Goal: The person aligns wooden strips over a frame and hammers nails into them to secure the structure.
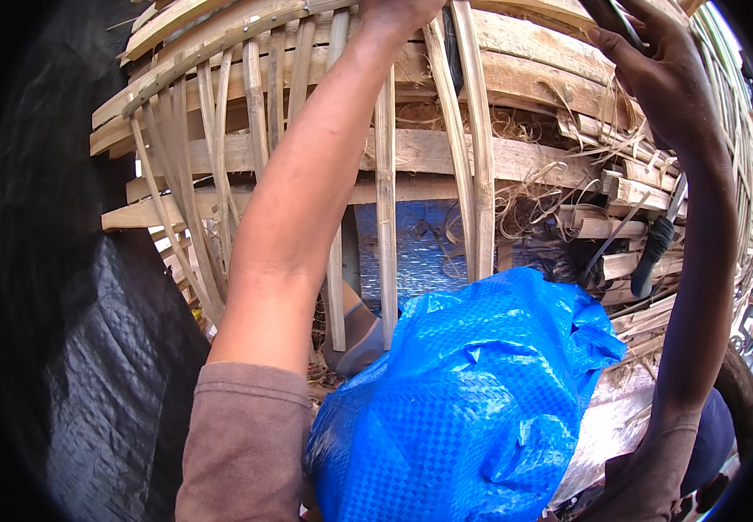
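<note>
Right hand (674, 83) grips a dark, narrow object (611, 19) near wooden slats (542, 80); left hand (401, 10) is cut off, its grip impossible to tell.

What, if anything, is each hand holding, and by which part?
Right hand: a dark elongated object, gripped near its lower visible end. Left hand: cropped by the frame; cannot tell.

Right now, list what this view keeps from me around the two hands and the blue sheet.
Left hand: the head view's top edge cuts off its fingers, so its grip is unseen.
Dark object in the right hand: cut off by that same edge, full shape unclear.
Whatever lies under the blue sheet: covered in the head view.
</note>
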Tool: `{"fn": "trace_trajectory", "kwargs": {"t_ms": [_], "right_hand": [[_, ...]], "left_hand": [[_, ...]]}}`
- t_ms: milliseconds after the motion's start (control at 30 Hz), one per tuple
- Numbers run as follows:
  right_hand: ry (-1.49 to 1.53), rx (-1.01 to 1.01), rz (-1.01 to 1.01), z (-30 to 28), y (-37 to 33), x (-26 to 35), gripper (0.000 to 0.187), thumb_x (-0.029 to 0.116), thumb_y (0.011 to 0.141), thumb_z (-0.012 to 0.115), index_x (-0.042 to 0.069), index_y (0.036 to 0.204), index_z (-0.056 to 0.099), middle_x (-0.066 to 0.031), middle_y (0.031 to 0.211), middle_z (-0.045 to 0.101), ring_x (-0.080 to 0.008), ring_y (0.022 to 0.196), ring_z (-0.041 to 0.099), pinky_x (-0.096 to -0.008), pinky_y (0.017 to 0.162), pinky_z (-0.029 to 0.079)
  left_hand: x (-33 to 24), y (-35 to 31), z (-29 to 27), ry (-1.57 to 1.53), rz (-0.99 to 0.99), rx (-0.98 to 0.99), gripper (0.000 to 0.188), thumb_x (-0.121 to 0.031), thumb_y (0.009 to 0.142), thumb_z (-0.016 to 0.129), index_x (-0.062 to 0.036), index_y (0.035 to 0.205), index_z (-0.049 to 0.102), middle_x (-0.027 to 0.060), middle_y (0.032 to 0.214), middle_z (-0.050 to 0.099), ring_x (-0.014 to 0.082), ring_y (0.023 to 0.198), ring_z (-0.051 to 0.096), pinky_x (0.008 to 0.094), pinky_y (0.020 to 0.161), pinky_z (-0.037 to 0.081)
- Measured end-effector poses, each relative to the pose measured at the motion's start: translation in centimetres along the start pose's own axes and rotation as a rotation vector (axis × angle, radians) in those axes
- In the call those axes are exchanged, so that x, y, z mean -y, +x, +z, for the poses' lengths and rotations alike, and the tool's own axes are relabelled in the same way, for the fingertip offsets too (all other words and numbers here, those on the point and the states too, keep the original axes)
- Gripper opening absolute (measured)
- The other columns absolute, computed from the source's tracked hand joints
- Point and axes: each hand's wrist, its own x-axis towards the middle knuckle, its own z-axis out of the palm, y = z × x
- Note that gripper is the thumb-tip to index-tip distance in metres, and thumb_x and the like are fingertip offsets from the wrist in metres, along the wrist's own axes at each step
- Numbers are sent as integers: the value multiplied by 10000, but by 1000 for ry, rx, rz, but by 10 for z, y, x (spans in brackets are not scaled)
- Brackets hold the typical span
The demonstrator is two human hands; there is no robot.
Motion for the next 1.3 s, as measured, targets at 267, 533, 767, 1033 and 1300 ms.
{"fn": "trace_trajectory", "kwargs": {"t_ms": [267, 533, 767, 1033, 1300], "right_hand": [[-4, 110, -35, 8, 9, -22, 582, 1, 881, 620, 39, 1445, 477, -63, 853, 659, -76, 583, 522, -220, 476, 408], [-52, 159, -55, 4, -10, 4, 579, -22, 863, 610, -8, 1427, 480, -138, 1057, 689, -136, 713, 635, -254, 596, 530], [62, 90, 79, 1, -7, 19, 587, -19, 848, 610, -14, 1422, 486, -145, 1006, 705, -115, 655, 613, -256, 559, 513], [-14, -27, -115, 13, -13, 3, 573, -25, 860, 602, -21, 1421, 483, -123, 1009, 698, -90, 624, 578, -213, 518, 468], [107, 121, 85, 3, -12, 14, 574, -28, 852, 599, -18, 1415, 490, -112, 965, 696, -98, 600, 566, -231, 517, 468]], "left_hand": [[-1, -1, -5, -27, -12, -8, 838, -247, 800, 796, -168, 1472, 301, 55, 912, 754, 267, 872, 720, 417, 786, 546], [2, -1, -4, 12, -6, -39, 871, -245, 798, 800, -169, 1477, 260, 63, 914, 753, 282, 865, 717, 422, 773, 543], [-1, 0, -3, -50, -48, -46, 923, -186, 760, 842, -162, 1455, 235, 67, 875, 690, 242, 776, 679, 413, 702, 546], [9, 2, 13, -95, 63, -172, 1027, -138, 710, 876, -183, 1482, 200, 96, 1030, 604, 217, 857, 641, 391, 700, 562], [8, 0, 3, -113, 26, -146, 1048, -135, 721, 867, -194, 1501, 170, 97, 1044, 586, 215, 891, 629, 388, 743, 560]]}}
